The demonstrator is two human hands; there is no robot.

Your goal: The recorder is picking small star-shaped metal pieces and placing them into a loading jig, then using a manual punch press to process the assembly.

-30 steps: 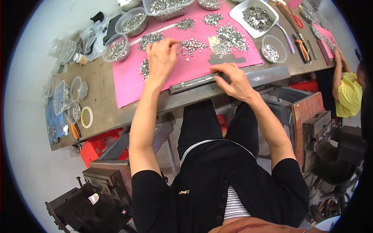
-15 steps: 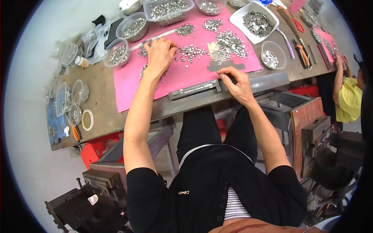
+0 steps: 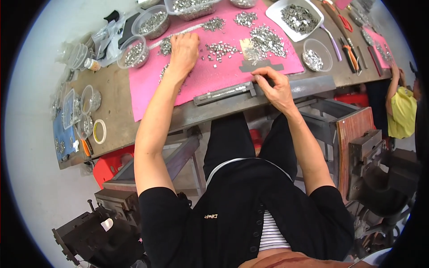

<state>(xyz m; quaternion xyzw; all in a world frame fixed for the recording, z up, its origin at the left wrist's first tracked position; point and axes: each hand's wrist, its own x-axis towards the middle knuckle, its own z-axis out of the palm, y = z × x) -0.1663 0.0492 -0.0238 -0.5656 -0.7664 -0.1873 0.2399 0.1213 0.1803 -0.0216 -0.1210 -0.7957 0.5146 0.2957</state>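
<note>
On the pink mat (image 3: 147, 96), my left hand (image 3: 184, 52) reaches among piles of small silvery metal pieces (image 3: 166, 45). Its fingers are bent down and held together; the tips and anything between them are hidden. My right hand (image 3: 278, 89) is at the mat's near edge, thumb and forefinger closed in a pinch. What it may hold is too small to make out. Just left of it lies a long dark metal holder (image 3: 223, 94) with a row of bright pieces in its channel. Beyond the right hand lies a flat grey strip (image 3: 261, 66) beside a heap of metal pieces (image 3: 268, 41).
Clear tubs of metal parts (image 3: 152, 24) line the far side. A white tray (image 3: 273, 15) and a round tub (image 3: 328, 58) stand right, near orange-handled pliers (image 3: 351, 56). A tape roll (image 3: 99, 131) lies left. A person in yellow (image 3: 402, 111) works at far right.
My left hand has moved slightly farther away, and its spread fingers have drawn together and downward. My right hand keeps its pinch beside the metal holder. The whole view has shifted a little.
</note>
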